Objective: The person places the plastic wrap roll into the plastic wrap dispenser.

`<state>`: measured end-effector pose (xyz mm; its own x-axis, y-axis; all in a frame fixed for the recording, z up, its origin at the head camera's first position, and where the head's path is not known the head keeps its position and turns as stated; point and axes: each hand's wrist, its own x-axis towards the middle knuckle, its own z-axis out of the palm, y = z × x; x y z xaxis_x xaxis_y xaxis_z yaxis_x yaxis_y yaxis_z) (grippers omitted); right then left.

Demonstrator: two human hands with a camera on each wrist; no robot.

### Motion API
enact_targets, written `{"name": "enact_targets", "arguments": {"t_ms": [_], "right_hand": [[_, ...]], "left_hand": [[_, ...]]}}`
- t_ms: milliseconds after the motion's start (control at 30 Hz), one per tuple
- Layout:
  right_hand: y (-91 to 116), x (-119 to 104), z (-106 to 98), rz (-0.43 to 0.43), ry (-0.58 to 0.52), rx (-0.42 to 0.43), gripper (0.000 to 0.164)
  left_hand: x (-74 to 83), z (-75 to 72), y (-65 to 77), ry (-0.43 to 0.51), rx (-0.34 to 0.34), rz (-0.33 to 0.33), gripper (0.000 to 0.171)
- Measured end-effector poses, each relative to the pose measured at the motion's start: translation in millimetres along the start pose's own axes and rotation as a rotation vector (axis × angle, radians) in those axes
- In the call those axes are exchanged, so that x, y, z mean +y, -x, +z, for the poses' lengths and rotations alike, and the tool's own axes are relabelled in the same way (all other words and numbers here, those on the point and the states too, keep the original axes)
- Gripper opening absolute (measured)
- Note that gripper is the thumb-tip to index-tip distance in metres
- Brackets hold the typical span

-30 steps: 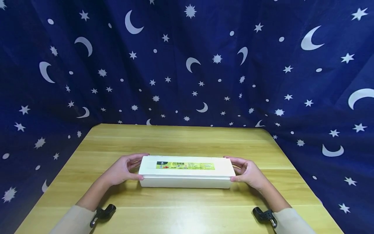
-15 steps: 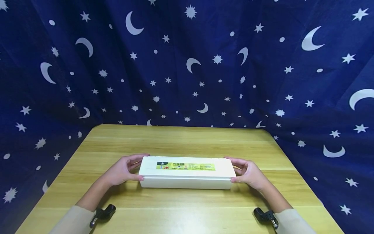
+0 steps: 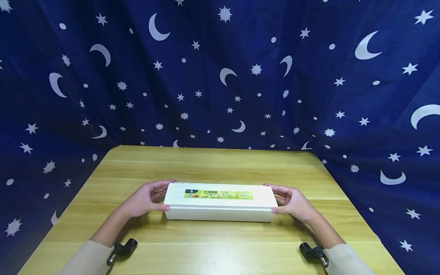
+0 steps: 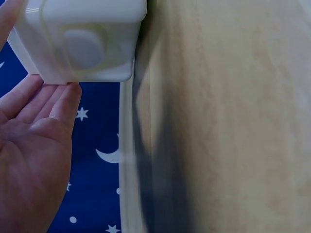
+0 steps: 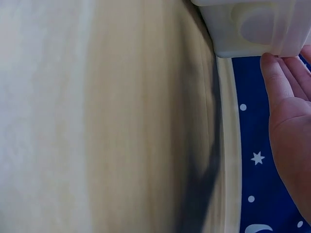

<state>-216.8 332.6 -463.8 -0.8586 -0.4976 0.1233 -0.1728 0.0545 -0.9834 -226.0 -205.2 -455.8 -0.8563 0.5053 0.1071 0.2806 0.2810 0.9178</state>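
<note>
A long white cling film box (image 3: 220, 214) sits across the wooden table in the head view, its lid down and a yellow-green label (image 3: 218, 194) on top. My left hand (image 3: 146, 199) grips its left end, thumb at the front edge and fingers reaching round the back. At the other end, my right hand (image 3: 292, 204) holds it the same way. The left wrist view shows the box's end wall (image 4: 87, 46) with a round disc behind it and fingertips at its back edge. A similar round disc shows at the right end (image 5: 255, 24) in the right wrist view.
The wooden table (image 3: 220, 164) has rounded far corners. Behind it and along both sides hangs a dark blue curtain (image 3: 206, 76) with white moons and stars. A black wrist mount (image 3: 124, 248) sits at the left sleeve, another mount (image 3: 313, 252) at the right.
</note>
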Motion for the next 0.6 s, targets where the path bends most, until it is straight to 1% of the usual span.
{"name": "enact_targets", "arguments": {"t_ms": [200, 600], "right_hand": [[1.4, -0.1, -1.5, -0.019, 0.014, -0.014, 0.073], [1.3, -2.1, -1.9, -0.040, 0.037, -0.028, 0.071]], "left_hand": [[2.8, -0.4, -0.3, 0.022, -0.011, 0.011, 0.082], [3.1, -1.0, 1.1, 0.034, -0.017, 0.001, 0.082]]}}
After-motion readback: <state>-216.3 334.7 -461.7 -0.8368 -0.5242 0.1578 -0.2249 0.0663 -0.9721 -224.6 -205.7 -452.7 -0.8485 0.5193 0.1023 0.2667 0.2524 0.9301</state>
